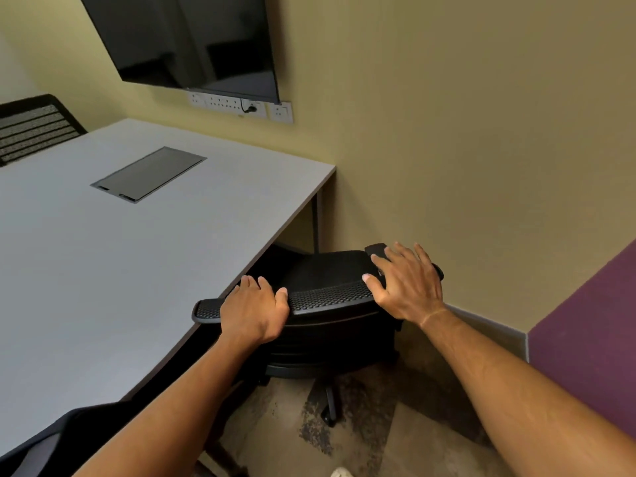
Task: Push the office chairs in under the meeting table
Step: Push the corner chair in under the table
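My forearms are reaching forward, and my left hand (253, 313) is curling over the top edge of the black mesh chair (330, 294) while my right hand (406, 282) is resting on that edge's right end with its fingers spread and nearly straight. The chair is sitting with its seat partly under the corner of the grey table (103, 253), its left end touching the table edge. Beyond it a dark screen (186, 43) is hanging on the yellow wall, and another chair (34, 127) is standing at the table's far side.
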The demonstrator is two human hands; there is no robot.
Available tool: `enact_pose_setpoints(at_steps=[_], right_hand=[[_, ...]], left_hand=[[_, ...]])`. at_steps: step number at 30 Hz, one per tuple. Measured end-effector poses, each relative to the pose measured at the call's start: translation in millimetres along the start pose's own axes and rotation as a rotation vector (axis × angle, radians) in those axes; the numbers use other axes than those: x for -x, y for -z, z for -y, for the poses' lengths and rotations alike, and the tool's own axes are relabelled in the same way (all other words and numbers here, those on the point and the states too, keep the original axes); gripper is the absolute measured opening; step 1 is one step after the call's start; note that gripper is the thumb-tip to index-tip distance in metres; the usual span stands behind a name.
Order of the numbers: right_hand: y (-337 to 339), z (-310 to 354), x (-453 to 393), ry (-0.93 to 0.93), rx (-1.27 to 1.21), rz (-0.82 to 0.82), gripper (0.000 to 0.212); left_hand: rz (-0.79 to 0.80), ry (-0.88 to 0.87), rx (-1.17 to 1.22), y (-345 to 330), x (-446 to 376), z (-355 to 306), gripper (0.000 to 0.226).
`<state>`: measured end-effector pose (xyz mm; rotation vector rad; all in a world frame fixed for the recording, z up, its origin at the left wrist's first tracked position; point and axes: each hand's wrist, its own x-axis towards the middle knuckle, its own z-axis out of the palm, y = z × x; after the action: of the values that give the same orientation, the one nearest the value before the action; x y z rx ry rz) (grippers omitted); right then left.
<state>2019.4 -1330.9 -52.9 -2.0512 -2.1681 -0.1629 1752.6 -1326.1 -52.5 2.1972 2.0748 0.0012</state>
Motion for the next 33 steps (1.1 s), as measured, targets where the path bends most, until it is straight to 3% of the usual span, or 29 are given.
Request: enact_pose_setpoints(at_steps=[33], right_hand=[[-52, -126, -293, 0.650, -0.122, 0.009, 0.070]], left_hand=[[0.021, 0.638, 0.132, 4, -144, -158, 0.071]])
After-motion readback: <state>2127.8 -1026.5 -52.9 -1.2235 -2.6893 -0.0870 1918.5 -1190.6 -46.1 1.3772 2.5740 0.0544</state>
